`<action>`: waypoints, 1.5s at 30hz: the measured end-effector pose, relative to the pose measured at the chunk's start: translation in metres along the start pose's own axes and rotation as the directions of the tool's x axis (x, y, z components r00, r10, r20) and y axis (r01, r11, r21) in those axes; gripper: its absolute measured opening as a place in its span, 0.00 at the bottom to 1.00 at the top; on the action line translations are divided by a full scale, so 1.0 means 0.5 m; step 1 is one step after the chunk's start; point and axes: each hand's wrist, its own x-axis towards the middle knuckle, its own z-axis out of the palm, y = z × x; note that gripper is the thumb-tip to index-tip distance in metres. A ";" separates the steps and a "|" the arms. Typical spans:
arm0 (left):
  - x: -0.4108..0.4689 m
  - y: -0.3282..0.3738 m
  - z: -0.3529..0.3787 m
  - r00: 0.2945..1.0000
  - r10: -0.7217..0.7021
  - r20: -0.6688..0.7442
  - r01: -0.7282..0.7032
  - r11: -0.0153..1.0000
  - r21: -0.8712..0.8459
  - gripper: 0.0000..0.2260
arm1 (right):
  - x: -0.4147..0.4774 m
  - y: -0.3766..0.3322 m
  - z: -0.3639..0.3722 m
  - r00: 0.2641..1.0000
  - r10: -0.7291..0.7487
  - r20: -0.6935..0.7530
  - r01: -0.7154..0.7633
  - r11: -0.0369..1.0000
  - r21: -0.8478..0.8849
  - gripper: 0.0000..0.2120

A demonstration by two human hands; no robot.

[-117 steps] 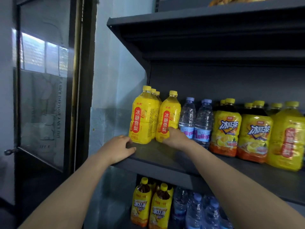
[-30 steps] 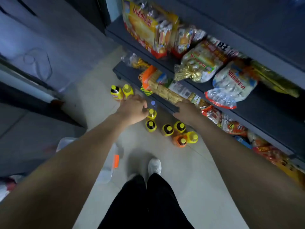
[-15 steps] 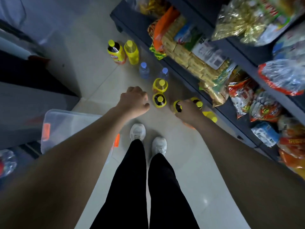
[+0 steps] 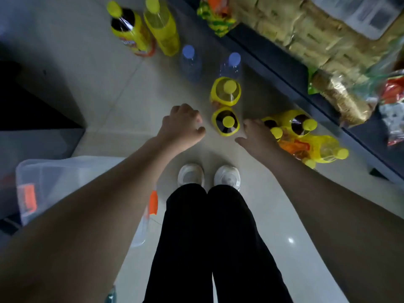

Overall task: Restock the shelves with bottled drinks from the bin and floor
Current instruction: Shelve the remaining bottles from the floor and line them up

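Several bottles stand on the tiled floor below me. A dark tea bottle with a yellow cap (image 4: 226,122) stands between my hands, and a yellow juice bottle (image 4: 226,91) is just beyond it. My left hand (image 4: 182,125) hovers left of the tea bottle, fingers loosely curled, holding nothing. My right hand (image 4: 258,133) reaches down with fingers spread beside a cluster of yellow-capped bottles (image 4: 301,127), touching none that I can see. Two clear water bottles with blue caps (image 4: 189,60) stand farther off, and two more yellow bottles (image 4: 144,29) at the top left.
A dark low shelf edge (image 4: 284,68) runs diagonally at the right, packed with snack bags (image 4: 306,33). A clear plastic bin with orange latches (image 4: 56,184) sits at my left. My two white shoes (image 4: 208,177) stand close behind the bottles.
I have bent lower, so the bottles look larger. My right hand has opened and drawn back left of the cluster. My left hand stays beside the tea bottle.
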 end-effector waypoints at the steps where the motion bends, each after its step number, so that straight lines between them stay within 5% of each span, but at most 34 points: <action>1: 0.022 -0.006 0.017 1.000 -0.006 0.006 0.006 1.000 0.001 0.14 | 0.019 0.004 0.010 1.000 0.000 -0.018 0.000 1.000 0.017 0.21; 7: 0.121 -0.041 0.104 0.999 -0.022 0.038 0.021 1.000 0.014 0.13 | 0.103 0.008 0.081 0.996 -0.040 -0.081 0.048 0.994 0.099 0.21; 15: 0.163 -0.080 0.158 0.998 -0.010 0.059 0.009 1.000 0.010 0.13 | 0.129 0.020 0.154 0.937 0.025 -0.347 0.093 0.943 0.321 0.21; 20: 0.145 -0.089 0.155 0.998 0.005 0.069 -0.004 1.000 -0.009 0.14 | 0.120 0.004 0.157 0.935 0.144 -0.324 0.021 0.890 0.456 0.21; 31: 0.116 -0.087 0.143 0.999 0.047 0.020 -0.047 0.998 -0.038 0.16 | 0.083 0.002 0.135 0.922 0.171 -0.346 0.008 0.888 0.459 0.21; 45: -0.070 -0.018 -0.109 0.994 0.097 -0.047 -0.097 0.995 -0.006 0.14 | -0.143 -0.088 -0.085 0.878 0.182 -0.443 0.073 0.863 0.500 0.20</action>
